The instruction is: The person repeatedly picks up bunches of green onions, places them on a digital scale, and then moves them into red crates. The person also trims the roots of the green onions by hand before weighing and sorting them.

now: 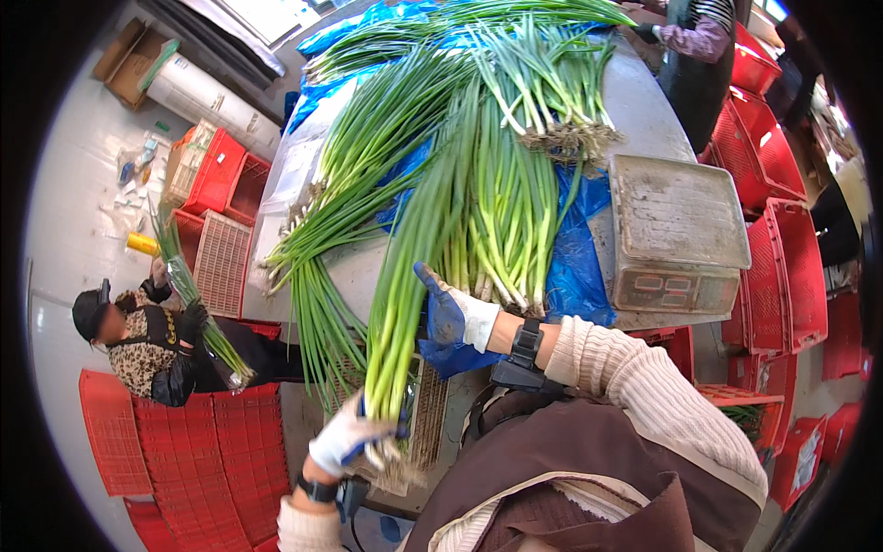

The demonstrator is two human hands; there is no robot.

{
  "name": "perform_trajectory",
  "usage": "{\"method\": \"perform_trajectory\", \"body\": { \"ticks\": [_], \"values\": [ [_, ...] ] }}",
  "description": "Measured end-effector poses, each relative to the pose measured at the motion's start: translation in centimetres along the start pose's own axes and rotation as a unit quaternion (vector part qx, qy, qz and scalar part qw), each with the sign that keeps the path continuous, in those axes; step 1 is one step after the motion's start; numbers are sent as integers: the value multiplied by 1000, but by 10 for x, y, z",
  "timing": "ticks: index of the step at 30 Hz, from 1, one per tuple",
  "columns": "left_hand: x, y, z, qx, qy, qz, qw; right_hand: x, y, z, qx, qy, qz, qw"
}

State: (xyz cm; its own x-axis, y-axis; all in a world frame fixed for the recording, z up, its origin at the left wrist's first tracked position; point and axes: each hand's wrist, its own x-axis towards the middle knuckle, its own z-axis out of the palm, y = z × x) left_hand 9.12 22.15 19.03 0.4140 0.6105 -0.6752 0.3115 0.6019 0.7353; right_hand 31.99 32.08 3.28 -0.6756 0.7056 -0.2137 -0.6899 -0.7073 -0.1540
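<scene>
My left hand [355,433], in a white work glove with blue coating, grips a bunch of green onions [407,297] just above its roots. The white root ends [388,459] stick out below my fist, and the long leaves reach up over the table. To the right of this bunch, my right hand [461,314] is held open in a matching glove, thumb raised and blue palm towards the stalks. It holds nothing. Beyond it more green onions [514,228] lie with their roots towards me, on blue plastic sheeting [576,255].
A dirty weighing scale [679,214] stands on the table's right side. Further onion piles [390,110] cover the table [635,90]. At left a co-worker [148,338] holds a wrapped bunch [207,324]; another person [697,62] stands far right. Red crates [207,455] flank both sides.
</scene>
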Motion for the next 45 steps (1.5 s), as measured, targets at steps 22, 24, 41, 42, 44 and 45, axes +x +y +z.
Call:
{"method": "perform_trajectory", "body": {
  "ticks": [22, 24, 41, 42, 44, 45],
  "values": [
    [142, 5, 36, 647, 259, 477, 535, -324, -156, -8, -129, -158, -567, 798],
    [190, 27, 67, 648, 244, 530, 490, -382, -169, -49, -96, -91, -597, 792],
    [365, 25, 156, 692, 196, 513, 469, -646, -181, -187, -299, 766, -538, 183],
    [364, 26, 157, 690, 195, 513, 472, -640, -179, -175, -366, 736, -516, 241],
    [361, 27, 160, 696, 199, 510, 465, -615, -171, -153, -585, 617, -450, 274],
    [360, 27, 160, 693, 197, 513, 466, -594, -173, -145, -692, 566, -393, 215]
  ]
}}
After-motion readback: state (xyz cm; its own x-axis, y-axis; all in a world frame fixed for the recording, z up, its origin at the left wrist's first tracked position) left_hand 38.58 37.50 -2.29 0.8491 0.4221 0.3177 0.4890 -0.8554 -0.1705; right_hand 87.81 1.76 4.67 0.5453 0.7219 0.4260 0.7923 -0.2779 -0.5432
